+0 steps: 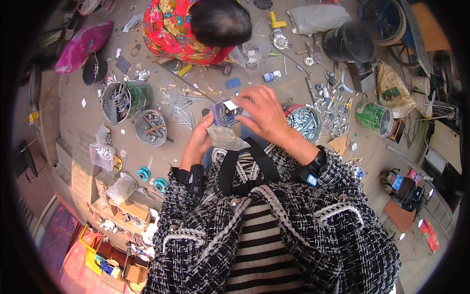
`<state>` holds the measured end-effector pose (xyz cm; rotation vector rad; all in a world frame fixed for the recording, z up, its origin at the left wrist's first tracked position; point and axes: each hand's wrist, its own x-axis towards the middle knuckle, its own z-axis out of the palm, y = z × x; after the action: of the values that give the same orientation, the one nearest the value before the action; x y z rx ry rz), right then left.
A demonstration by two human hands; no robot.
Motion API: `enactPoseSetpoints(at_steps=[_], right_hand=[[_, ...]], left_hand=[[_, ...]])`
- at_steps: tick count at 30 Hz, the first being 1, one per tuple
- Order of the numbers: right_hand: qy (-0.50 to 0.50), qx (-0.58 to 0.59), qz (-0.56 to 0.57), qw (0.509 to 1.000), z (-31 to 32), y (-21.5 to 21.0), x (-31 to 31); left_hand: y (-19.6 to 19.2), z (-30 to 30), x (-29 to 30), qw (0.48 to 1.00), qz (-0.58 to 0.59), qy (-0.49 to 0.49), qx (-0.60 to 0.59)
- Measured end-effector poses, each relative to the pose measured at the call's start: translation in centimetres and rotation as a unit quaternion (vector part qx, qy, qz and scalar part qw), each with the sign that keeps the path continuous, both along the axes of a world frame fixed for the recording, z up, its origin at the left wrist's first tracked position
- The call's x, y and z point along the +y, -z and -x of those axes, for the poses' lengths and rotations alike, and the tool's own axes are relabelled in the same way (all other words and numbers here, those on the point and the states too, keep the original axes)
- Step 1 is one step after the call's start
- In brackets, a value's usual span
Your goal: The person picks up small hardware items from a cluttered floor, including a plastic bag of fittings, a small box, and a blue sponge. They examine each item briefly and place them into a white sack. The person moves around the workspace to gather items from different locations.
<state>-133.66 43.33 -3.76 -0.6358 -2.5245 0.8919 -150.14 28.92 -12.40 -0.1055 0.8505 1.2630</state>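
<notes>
In front of my lap, my left hand (200, 134) grips a small blue-and-clear box (223, 112) with dark parts showing inside. A crumpled clear plastic bag (226, 137) hangs just below the box, next to my left fingers. From the right, my right hand (267, 113) reaches over the box, its thumb and fingers bent at the near right edge. Under those fingertips lies a small white piece (231, 104), perhaps a flap or card. Whether my right fingers pinch it or only touch it is hard to make out.
A person in a red floral top (169, 27) crouches ahead. Buckets of metal parts stand at left, a green one (139, 95) and a grey one (151, 128). A bolt-filled bucket (303, 122) is beside my right forearm. Loose hardware (335, 115) and long bolts (182, 110) litter the floor.
</notes>
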Motion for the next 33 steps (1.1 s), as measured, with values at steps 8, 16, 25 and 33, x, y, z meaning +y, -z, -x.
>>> enactPoseSetpoints(at_steps=[8,16,25,33], right_hand=[[0.022,0.022,0.151,0.988,-2.7,-0.3,2.2],[0.045,0.052,0.334,0.940,-1.8,-1.3,3.0],[-0.007,0.060,0.318,0.946,0.5,-2.6,2.6],[0.018,0.100,0.470,0.877,1.2,-1.3,3.4]], left_hand=[[-0.6,-2.5,1.0,1.000,-0.004,0.023,0.000],[-0.6,-3.1,0.8,0.999,-0.045,0.019,-0.017],[0.3,-2.9,-0.6,0.994,-0.094,0.015,-0.051],[0.0,-3.1,-0.3,0.990,-0.055,-0.089,-0.096]])
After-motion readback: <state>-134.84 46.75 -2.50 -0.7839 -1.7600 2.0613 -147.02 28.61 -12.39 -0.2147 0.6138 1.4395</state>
